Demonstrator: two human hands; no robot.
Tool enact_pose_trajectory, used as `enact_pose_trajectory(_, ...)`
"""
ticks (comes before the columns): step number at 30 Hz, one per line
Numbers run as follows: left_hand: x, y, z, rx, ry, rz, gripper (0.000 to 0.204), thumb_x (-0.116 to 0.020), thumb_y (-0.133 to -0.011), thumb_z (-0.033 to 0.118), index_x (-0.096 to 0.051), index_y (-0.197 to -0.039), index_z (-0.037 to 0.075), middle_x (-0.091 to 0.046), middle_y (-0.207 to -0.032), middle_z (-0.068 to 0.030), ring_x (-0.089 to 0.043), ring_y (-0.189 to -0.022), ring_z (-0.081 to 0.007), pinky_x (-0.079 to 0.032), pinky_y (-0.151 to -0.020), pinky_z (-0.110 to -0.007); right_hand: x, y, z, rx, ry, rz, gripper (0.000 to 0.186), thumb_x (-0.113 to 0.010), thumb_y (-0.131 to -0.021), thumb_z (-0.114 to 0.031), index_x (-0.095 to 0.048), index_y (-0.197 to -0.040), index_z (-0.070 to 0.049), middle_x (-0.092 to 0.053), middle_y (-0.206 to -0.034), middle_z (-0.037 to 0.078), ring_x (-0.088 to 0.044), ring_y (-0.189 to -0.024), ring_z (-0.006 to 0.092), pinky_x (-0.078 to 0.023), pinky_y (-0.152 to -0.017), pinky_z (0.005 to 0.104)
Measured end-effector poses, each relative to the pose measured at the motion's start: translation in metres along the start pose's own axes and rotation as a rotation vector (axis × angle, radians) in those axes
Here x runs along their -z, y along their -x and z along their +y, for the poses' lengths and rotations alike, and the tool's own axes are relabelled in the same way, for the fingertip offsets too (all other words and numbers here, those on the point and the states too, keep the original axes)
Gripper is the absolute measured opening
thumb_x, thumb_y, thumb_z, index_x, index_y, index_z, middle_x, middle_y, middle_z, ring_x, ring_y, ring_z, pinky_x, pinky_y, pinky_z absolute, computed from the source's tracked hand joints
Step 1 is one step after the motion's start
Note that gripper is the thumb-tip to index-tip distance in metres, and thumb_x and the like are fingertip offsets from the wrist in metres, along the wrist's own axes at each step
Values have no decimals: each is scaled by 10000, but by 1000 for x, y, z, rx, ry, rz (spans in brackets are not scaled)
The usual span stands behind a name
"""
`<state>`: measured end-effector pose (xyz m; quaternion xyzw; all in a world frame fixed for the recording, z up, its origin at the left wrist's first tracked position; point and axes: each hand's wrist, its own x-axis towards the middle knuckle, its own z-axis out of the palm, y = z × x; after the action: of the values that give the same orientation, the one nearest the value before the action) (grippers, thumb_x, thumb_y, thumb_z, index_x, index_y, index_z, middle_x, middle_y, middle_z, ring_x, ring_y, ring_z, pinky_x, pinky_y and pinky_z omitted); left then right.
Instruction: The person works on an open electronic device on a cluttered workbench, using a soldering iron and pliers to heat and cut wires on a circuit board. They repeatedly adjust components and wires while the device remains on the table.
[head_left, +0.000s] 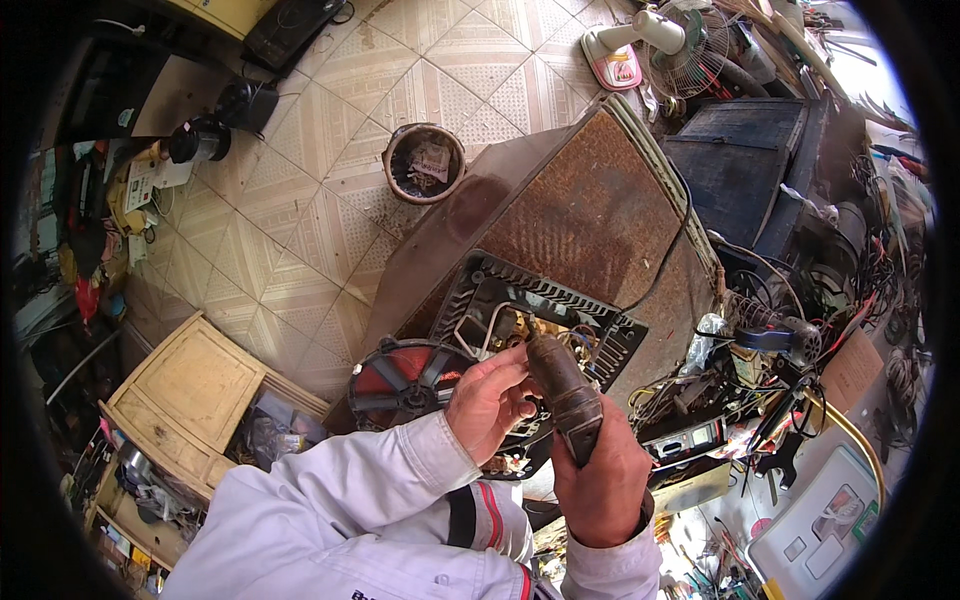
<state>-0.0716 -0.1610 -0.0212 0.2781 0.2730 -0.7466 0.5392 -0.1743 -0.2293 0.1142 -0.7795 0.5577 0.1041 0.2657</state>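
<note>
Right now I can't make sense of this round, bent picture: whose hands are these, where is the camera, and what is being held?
There is no machine here: a person wears a wide fisheye camera on the head, looking down, so straight edges bend. The left hand fingers the inside of an opened appliance base, black and ribbed, lying on a rusty brown metal sheet. The right hand grips a dark, worn tool handle pointed into that base. Beside it lies a red and black fan rotor. On the tiled floor stand a round tub and a small electric fan.
</note>
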Motion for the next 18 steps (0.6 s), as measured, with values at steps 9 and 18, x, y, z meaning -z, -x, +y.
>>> enact_pose_trajectory(9, -2, 2, 2, 1, 16, 16, 291, -541, -1030, 165, -644, -1293, 96, -707, -1072, 21, -647, -903, -60, -484, -699, -222, 3, -3, 8, 71, 39, -27, 701, -827, -688, -71, -541, -1317, 44, -674, -976, 212, -699, -800, 385, -570, -687, 449)
enact_pose_trajectory(18, -2, 0, 1, 7, 6, 38, 289, -536, -1038, 162, -637, -1298, 86, -704, -1089, 15, -646, -922, -64, -510, -706, -222, 12, -11, -1, 116, 139, -64, 616, -788, -710, -58, -578, -1282, 35, -667, -932, 162, -682, -734, 347, -554, -639, 420)
